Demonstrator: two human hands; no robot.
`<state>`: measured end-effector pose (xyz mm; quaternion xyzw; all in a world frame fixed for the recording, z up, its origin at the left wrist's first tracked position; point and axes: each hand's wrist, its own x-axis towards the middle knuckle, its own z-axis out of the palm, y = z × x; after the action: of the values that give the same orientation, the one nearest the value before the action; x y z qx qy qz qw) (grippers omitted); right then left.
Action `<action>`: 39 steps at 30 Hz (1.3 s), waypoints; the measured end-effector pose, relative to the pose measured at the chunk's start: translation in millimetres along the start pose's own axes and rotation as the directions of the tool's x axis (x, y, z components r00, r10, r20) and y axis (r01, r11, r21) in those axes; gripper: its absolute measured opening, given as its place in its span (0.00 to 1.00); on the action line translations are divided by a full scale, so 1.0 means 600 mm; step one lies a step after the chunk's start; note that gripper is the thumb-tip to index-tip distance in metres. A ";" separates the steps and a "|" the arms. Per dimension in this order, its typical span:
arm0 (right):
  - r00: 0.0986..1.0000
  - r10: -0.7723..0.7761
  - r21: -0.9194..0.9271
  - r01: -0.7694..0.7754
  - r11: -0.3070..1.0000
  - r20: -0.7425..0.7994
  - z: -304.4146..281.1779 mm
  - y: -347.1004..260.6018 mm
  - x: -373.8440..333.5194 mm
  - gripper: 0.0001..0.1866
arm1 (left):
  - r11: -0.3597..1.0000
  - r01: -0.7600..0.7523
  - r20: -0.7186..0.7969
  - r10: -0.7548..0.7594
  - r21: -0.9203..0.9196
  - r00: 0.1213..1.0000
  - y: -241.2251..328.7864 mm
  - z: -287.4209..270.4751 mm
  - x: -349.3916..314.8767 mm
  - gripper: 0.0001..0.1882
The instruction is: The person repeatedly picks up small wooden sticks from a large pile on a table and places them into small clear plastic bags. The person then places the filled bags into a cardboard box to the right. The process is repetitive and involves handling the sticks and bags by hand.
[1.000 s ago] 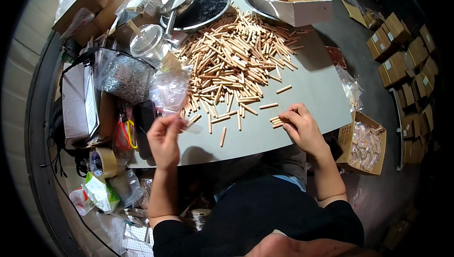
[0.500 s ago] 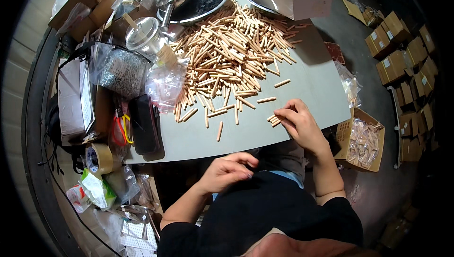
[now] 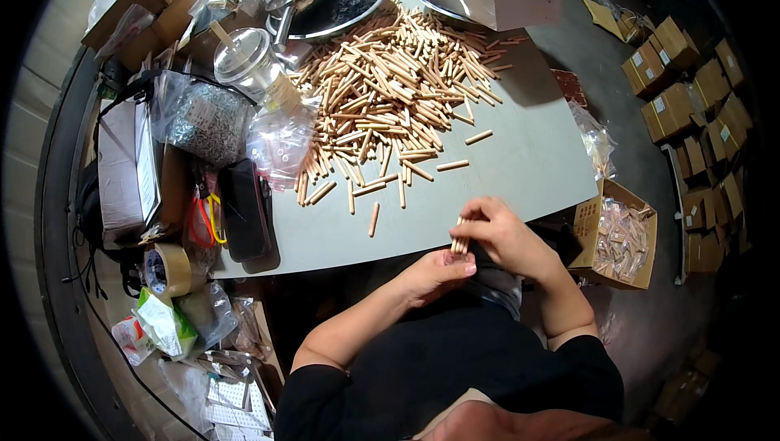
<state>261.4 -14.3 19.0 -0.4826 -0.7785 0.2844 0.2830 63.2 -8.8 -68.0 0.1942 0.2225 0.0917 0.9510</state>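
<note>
Several short wooden dowels (image 3: 460,238) are pinched upright between the thumb and fingers of my right hand (image 3: 497,234), just off the table's front edge. Right below them, my left hand (image 3: 432,277) is closed, its thumb and fingertips meeting at the dowels' lower ends. Something thin and see-through seems to be in that left grip, but I cannot make out what it is. A big heap of the same dowels (image 3: 390,88) covers the middle of the grey table (image 3: 520,165). A few stray dowels (image 3: 374,219) lie between the heap and my hands.
At the table's left side lie a dark phone (image 3: 244,209), clear bags (image 3: 280,144) and a lidded plastic cup (image 3: 244,55). Metal bowls (image 3: 382,15) stand behind the heap, one beneath a white box (image 3: 520,9). Right of the table sits a carton of small filled bags (image 3: 587,234).
My right hand has drawn the dowels left and toward me, tipping them upright. My left hand has moved right and up to meet them.
</note>
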 end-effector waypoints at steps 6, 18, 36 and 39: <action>0.984 -0.037 0.250 -0.008 0.968 0.173 0.004 -0.009 -0.019 0.18 | 0.989 -0.103 0.051 0.098 0.102 0.994 0.018 0.030 -0.010 0.19; 0.988 -0.130 0.204 0.145 0.968 -0.083 -0.022 -0.041 -0.012 0.07 | 0.219 -0.464 0.168 0.735 0.858 0.657 0.060 0.080 -0.069 0.12; 1.000 -0.007 0.316 0.012 0.949 -0.016 -0.013 -0.037 -0.024 0.05 | 0.023 -0.541 0.335 0.762 0.841 0.554 0.090 0.075 -0.075 0.04; 0.988 0.128 0.237 -0.104 0.966 -0.088 -0.040 -0.016 -0.052 0.11 | -0.262 -0.236 0.351 0.746 0.936 0.565 0.139 0.064 -0.091 0.06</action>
<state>284.4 -42.1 36.9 -0.5050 -0.6950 0.3641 0.3596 25.4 39.8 19.0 0.8270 0.2881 0.3454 0.3372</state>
